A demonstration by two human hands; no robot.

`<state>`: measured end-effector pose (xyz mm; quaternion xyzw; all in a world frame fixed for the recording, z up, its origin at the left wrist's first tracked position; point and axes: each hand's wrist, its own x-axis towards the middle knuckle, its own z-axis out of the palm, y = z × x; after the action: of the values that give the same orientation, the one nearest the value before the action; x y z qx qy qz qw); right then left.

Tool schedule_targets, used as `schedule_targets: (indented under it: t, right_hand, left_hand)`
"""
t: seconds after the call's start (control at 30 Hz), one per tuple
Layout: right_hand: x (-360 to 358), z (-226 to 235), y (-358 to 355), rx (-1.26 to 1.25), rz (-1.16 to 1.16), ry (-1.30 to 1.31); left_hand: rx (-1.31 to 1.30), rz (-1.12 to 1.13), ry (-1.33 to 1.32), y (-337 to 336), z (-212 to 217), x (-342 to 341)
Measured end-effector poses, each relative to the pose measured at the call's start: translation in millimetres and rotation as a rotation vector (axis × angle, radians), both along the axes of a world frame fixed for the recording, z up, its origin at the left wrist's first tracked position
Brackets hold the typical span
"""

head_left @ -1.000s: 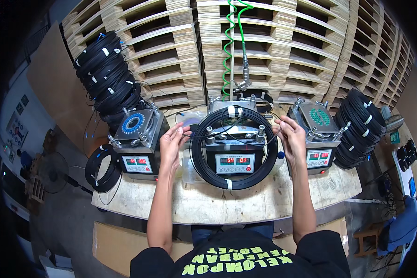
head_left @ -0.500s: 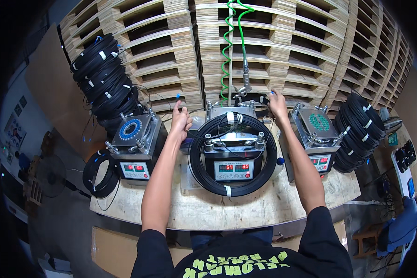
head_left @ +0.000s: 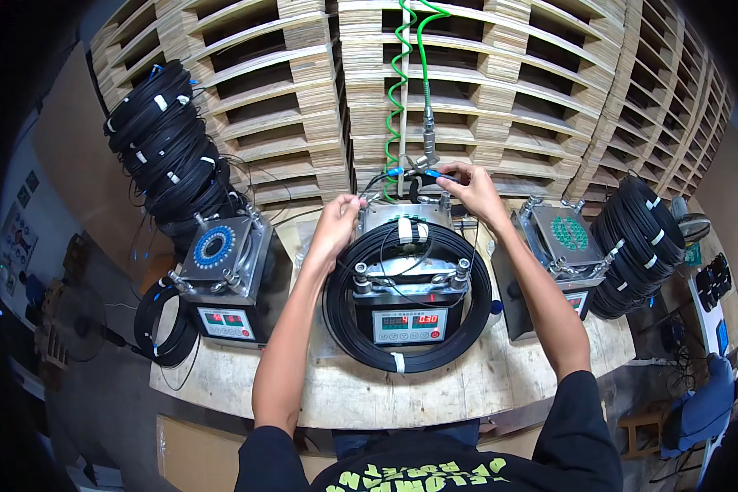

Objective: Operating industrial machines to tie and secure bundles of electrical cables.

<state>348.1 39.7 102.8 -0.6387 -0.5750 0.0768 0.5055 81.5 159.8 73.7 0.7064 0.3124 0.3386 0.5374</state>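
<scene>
Black cable coil (head_left: 407, 307) draped around the middle machine (head_left: 407, 271), freeing its blue-tipped end (head_left: 395, 173) for pinching by right hand (head_left: 471, 190); left hand (head_left: 336, 225) fingers grasp the thin lead.

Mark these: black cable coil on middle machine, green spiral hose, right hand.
Black cable coil (head_left: 340, 316), head view, left arc.
Green spiral hose (head_left: 400, 90), head view, mid coils.
Right hand (head_left: 474, 190), head view, back of hand.

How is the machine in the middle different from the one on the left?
The middle machine has a black cable coil looped around it; the left machine has none around it. Both hands reach over the middle machine, none near the left. The left machine's top shows a blue ring. Both have red-digit displays.
</scene>
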Motion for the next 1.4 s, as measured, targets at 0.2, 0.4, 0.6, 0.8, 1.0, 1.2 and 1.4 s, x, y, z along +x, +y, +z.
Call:
schedule_targets:
  t: [0.2,0.4,0.6,0.8,1.0,1.2,1.4]
  right_hand:
    - [-2.2,8.0,8.6,-0.090,0.019,-0.099]
    - [-12.9,9.3,14.2,-0.224,0.140,-0.373]
    - [-17.5,26.2,7.7,-0.353,0.165,-0.603]
    - [-21.2,21.2,16.9,-0.362,0.233,-0.735]
    - [-30.5,30.4,26.8,-0.481,0.309,-0.911]
    - [-61.4,49.7,38.2,-0.621,0.290,-1.104]
    - [-66.1,39.4,52.8,-0.629,0.316,-1.165]
  left_hand:
    - [-0.487,-0.218,-0.102,1.5,11.5,-22.4]
    - [-0.586,-0.238,-0.120,9.2,-2.0,-21.1]
    - [-0.267,-0.106,-0.104,-6.0,4.1,3.6]
    - [-0.238,-0.218,0.061,16.7,-12.7,2.3]
    - [-0.263,-0.122,0.077,17.9,-8.3,1.1]
    - [0.080,0.009,0.034,17.9,-13.2,9.8]
    - [0.288,0.046,0.166,20.4,-2.7,16.7]
